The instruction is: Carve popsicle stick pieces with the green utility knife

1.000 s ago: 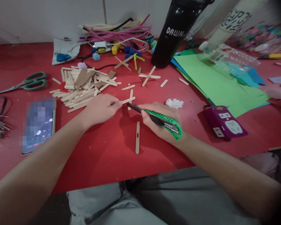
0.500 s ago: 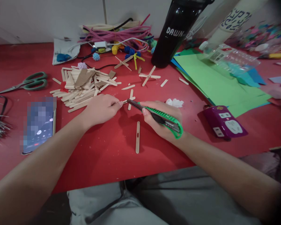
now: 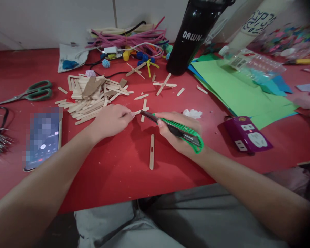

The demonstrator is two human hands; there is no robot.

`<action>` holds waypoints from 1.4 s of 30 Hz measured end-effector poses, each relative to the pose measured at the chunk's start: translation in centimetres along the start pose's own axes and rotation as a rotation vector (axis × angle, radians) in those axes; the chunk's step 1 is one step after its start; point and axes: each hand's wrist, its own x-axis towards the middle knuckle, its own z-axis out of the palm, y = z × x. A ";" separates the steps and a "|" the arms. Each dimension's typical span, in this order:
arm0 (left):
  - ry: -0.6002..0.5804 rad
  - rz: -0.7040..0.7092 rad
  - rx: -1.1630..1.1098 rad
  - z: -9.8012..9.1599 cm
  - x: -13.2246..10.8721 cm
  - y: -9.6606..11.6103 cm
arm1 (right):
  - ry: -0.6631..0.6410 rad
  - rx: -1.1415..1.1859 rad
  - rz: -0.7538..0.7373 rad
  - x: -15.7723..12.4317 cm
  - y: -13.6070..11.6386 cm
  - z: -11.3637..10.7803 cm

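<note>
My left hand (image 3: 111,120) is closed, its fingertips pinching one end of a wooden craft stick (image 3: 142,111) flat on the red table (image 3: 113,168). My right hand (image 3: 179,132) is wrapped round a green utility knife (image 3: 182,132), whose dark tip rests on that stick just right of my left fingertips. Another stick with a slot cut in it (image 3: 152,151) lies below my hands. A heap of craft sticks (image 3: 90,96) sits behind my left hand.
Green-handled scissors (image 3: 32,91) and a phone (image 3: 42,137) lie at the left. A black bottle (image 3: 189,38), pink cords (image 3: 129,38), green paper sheets (image 3: 237,93), a purple power adapter (image 3: 245,134) and a crumpled white tissue (image 3: 192,113) stand behind and to the right.
The knife's tip has slid a little left along the stick toward my left fingertips. My left hand stays put.
</note>
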 end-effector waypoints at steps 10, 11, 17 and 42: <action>-0.010 -0.004 0.015 0.1 0.0 0.0 | 0.002 0.021 -0.030 -0.1 0.4 0.1; -0.011 -0.004 0.015 0.1 0.0 0.0 | 0.001 0.024 -0.033 0.0 0.4 0.1; -0.004 -0.002 0.001 0.1 0.0 -0.1 | -0.017 0.053 -0.050 0.0 0.1 0.1; -0.003 -0.006 -0.010 0.0 0.0 0.0 | -0.012 0.057 -0.051 -0.1 0.3 0.2</action>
